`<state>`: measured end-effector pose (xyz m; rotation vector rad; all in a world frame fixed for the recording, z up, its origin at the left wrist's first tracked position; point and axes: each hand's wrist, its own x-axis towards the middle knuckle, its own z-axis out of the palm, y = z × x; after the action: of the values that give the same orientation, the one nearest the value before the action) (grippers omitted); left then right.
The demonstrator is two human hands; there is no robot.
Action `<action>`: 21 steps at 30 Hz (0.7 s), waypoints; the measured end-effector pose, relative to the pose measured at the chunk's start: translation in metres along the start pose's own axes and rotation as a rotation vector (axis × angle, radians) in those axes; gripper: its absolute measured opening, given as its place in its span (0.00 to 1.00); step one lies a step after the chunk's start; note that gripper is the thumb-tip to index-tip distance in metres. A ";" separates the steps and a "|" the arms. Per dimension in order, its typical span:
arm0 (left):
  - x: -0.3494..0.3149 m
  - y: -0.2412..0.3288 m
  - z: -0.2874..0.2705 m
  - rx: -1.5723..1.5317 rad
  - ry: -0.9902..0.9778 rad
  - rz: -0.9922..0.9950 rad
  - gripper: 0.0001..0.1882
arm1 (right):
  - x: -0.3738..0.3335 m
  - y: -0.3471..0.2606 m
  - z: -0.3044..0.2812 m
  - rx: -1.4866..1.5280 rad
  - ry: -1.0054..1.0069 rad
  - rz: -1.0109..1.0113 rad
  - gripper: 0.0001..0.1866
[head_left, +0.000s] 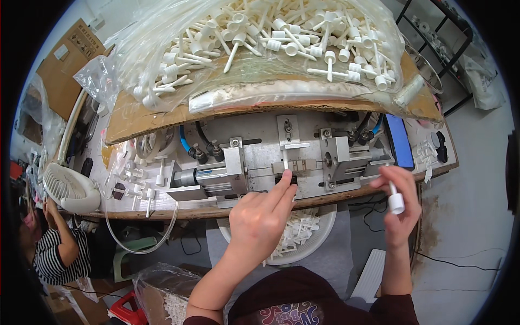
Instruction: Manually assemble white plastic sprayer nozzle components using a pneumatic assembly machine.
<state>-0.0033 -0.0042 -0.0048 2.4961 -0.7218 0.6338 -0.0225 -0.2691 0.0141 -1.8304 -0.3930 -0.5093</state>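
Pointing across the metal jig on the bench [260, 209], your left hand [262, 214] has its index and middle fingers extended close together, the index fingertip at the lower end of a slim white plastic stem [286, 158] standing out from a small grey metal block [303, 165]; whether it grips anything there, you cannot tell. Your right hand [402, 201], raised beyond the bench's front edge, pinches a white plastic stick with a ribbed round cap [396, 204], cap downward. Silver metal clamping units [234, 165] flank the block. Behind, a heap of similar white capped sticks [292, 40] lies in a clear plastic bag [146, 54] on brown cardboard [125, 120]. Below the bench, a round white basin [329, 230] holds more white pieces [298, 233].
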 end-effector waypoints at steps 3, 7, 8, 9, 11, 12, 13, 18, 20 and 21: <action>0.002 -0.001 0.002 -0.021 -0.002 0.008 0.15 | -0.011 -0.008 0.014 0.171 -0.054 0.103 0.36; 0.004 0.000 -0.001 -0.018 -0.017 0.016 0.13 | -0.019 -0.017 0.036 0.244 -0.054 0.137 0.22; 0.004 0.000 -0.001 -0.014 -0.019 0.011 0.13 | -0.020 -0.018 0.037 0.167 -0.085 0.132 0.21; 0.004 0.000 0.000 -0.013 -0.022 0.012 0.13 | -0.021 -0.019 0.038 0.090 -0.117 0.127 0.21; 0.004 0.000 -0.001 -0.012 -0.030 0.016 0.13 | -0.018 -0.017 0.038 -0.091 -0.100 -0.022 0.20; 0.003 -0.001 0.000 -0.016 -0.023 0.013 0.13 | -0.015 -0.015 0.038 -0.181 -0.092 -0.096 0.20; 0.001 -0.002 0.001 -0.021 -0.017 0.009 0.14 | -0.014 -0.013 0.038 -0.272 -0.084 -0.168 0.20; -0.001 -0.005 0.002 -0.058 -0.001 0.000 0.15 | -0.014 0.030 0.000 -0.130 0.516 0.023 0.10; -0.001 -0.005 0.003 -0.061 0.001 0.000 0.15 | -0.006 0.046 -0.038 -0.280 0.545 0.102 0.07; -0.001 -0.004 0.001 -0.097 -0.015 -0.008 0.15 | -0.004 0.057 -0.054 -0.383 0.522 0.118 0.08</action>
<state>-0.0016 -0.0013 -0.0073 2.4159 -0.7303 0.5646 -0.0052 -0.3384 -0.0191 -1.9758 0.1799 -0.9986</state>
